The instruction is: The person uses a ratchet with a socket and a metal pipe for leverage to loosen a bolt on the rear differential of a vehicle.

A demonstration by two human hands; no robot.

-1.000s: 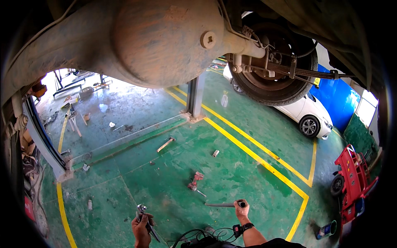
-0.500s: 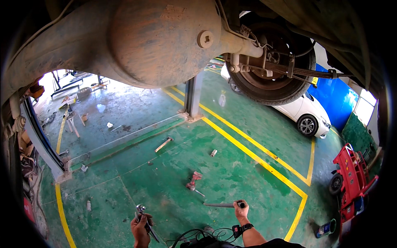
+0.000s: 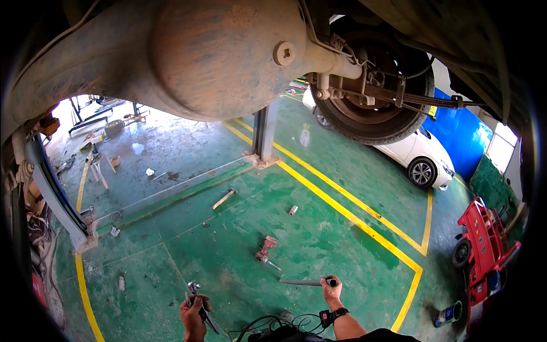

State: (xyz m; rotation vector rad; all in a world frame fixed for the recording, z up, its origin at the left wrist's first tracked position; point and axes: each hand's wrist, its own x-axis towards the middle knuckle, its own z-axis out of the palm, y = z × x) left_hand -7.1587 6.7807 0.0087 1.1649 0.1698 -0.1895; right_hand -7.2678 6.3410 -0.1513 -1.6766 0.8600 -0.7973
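Observation:
Low on the left, my left hand (image 3: 194, 318) is closed around a ratchet wrench (image 3: 194, 287), its shiny round head standing above the fingers. The rest of the tool slants down past my palm, partly hidden. My right hand (image 3: 332, 292), at lower centre-right, grips the end of a grey metal pipe (image 3: 302, 282) that points left, roughly level. Overhead hangs a big rusty axle housing (image 3: 222, 68) with a round plug (image 3: 285, 53) that has a recess in its middle. Both hands are well below the housing and apart from it.
A red cordless impact wrench (image 3: 266, 249), a hammer (image 3: 224, 199) and a small cylinder (image 3: 293, 210) lie on the green floor. A lift post (image 3: 265, 134) stands ahead. A wheel (image 3: 373, 91) hangs at upper right; a white car (image 3: 419, 154) and red cart (image 3: 481, 245) stand right.

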